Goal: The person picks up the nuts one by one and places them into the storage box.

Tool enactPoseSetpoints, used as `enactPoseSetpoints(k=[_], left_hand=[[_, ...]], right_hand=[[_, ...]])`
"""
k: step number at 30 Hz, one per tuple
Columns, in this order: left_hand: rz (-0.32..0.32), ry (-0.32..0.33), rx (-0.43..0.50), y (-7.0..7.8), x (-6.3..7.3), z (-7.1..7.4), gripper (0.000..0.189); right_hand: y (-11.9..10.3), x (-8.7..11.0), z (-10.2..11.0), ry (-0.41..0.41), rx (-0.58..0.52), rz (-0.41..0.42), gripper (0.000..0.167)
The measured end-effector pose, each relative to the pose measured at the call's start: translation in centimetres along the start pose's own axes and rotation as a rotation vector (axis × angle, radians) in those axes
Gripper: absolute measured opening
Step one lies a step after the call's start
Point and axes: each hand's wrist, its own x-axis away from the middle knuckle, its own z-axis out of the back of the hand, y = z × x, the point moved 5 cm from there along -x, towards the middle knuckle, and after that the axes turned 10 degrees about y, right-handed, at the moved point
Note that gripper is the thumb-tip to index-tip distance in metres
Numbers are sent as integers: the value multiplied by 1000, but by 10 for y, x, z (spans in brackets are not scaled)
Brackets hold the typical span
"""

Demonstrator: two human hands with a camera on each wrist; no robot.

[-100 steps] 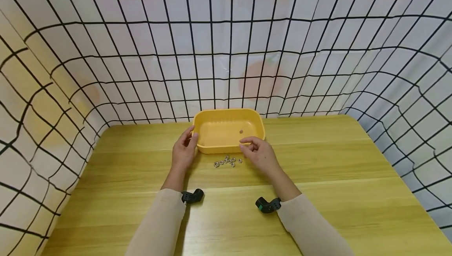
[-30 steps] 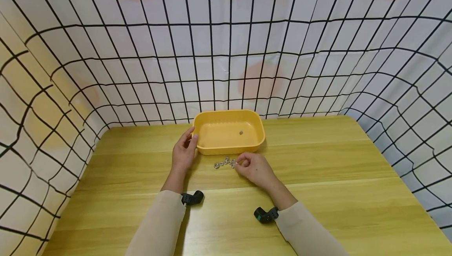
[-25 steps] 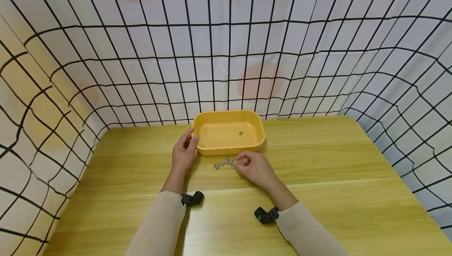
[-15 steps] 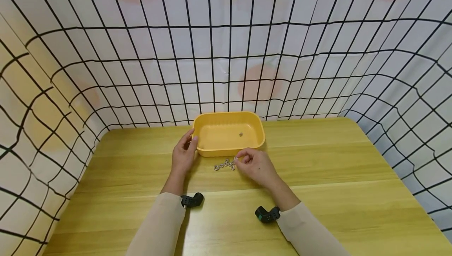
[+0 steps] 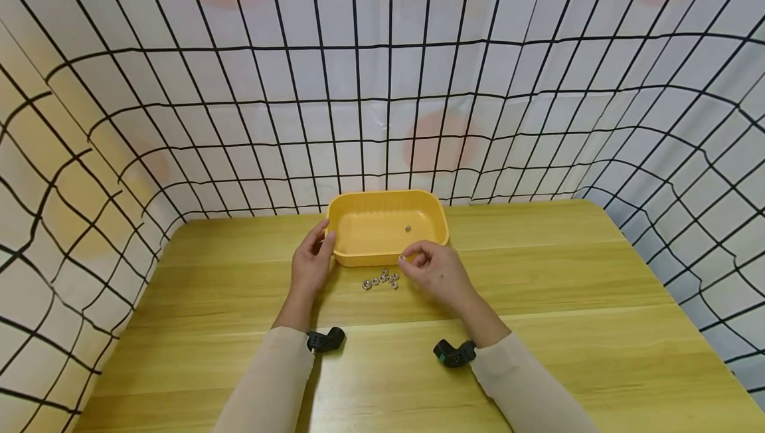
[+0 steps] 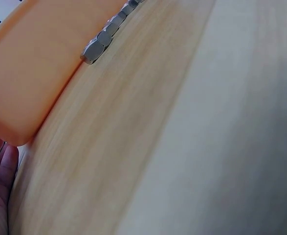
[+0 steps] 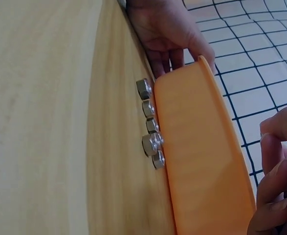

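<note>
A yellow plastic tray (image 5: pixel 364 260) lies on the table, with one small metal nut (image 5: pixel 408 228) on its floor. My left hand (image 5: pixel 312 257) holds the tray's left end, thumb at the rim and fingers along the outer wall. In the head view my right hand (image 5: pixel 436 267) is at the front rim, thumb and index finger pinching a small nut (image 5: pixel 402 258) that is mostly hidden. Several hex nuts (image 5: pixel 383 278) lie in a loose cluster just in front of the tray. The right wrist view shows these silver nuts (image 7: pixel 150 145) beside the tray wall.
The wood-grain table (image 5: pixel 239 313) runs to a white cloth backdrop with a black grid net (image 5: pixel 373 114) behind the tray and along both sides. Black wrist cameras (image 5: pixel 326 339) sit on both wrists.
My right hand went from the tray's front rim down to the nuts, pinched one, and has lifted it back to the rim. The left hand has stayed on the tray.
</note>
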Motion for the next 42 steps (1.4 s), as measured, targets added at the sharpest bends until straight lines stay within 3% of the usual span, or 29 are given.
enactPoseSetpoints(k=[11,24,42], left_hand=[[14,12,-3,-1,1,0,42],[29,6,1,-1,4,1,42],[16,11,-7,1,1,0,42]], right_hand=[[1,-10,3,-4,-25,16,12],[-8,-28,3,35,40,63,13],[-14,-53,-1,15,94,74,18]])
